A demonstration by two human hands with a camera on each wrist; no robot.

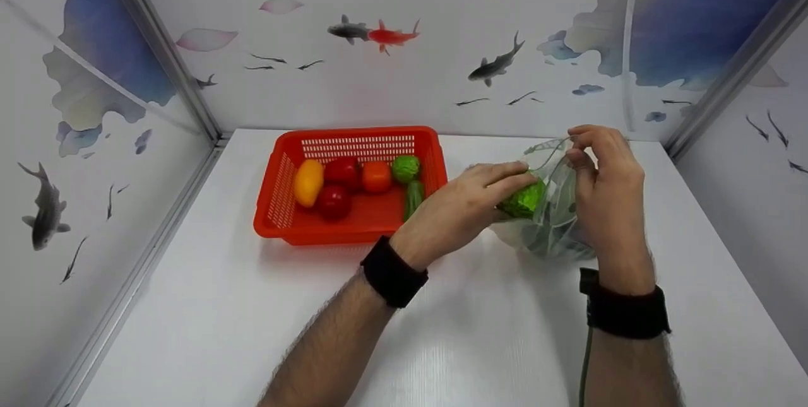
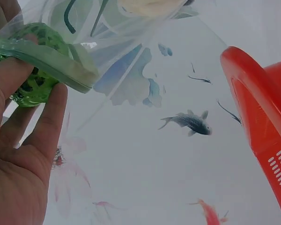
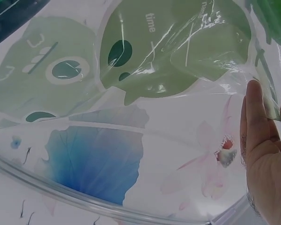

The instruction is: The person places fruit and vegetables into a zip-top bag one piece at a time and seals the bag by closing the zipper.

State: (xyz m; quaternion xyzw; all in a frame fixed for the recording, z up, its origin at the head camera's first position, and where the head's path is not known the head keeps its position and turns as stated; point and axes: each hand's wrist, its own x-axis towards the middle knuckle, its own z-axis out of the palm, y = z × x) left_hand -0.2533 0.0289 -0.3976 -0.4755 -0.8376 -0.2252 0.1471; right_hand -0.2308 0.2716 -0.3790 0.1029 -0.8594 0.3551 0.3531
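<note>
Green ball at the mouth of a clear bag

The left hand (image 1: 451, 211) grips a bright green ball (image 1: 525, 199), its fingers spread around it. The right hand (image 1: 609, 186) pinches the rim of a clear bag (image 1: 555, 230) between thumb and fingers. The two hands are apart, with the ball and the bag's mouth between them. The ball sits at that mouth, and the left wrist view shows the bag's green strip crossing in front of it. The bag, printed with green shapes, stands toward the back right corner of the worktop (image 1: 480, 344).

Near the back edge, left of the middle, is a red basket (image 1: 375, 211). It holds a yellow fruit (image 1: 308, 183) on the left, two red pieces (image 1: 334, 202), an orange-red one (image 1: 376, 176), and, on the right, a small green ball (image 1: 406, 169) above a long green vegetable (image 1: 413, 199).
</note>
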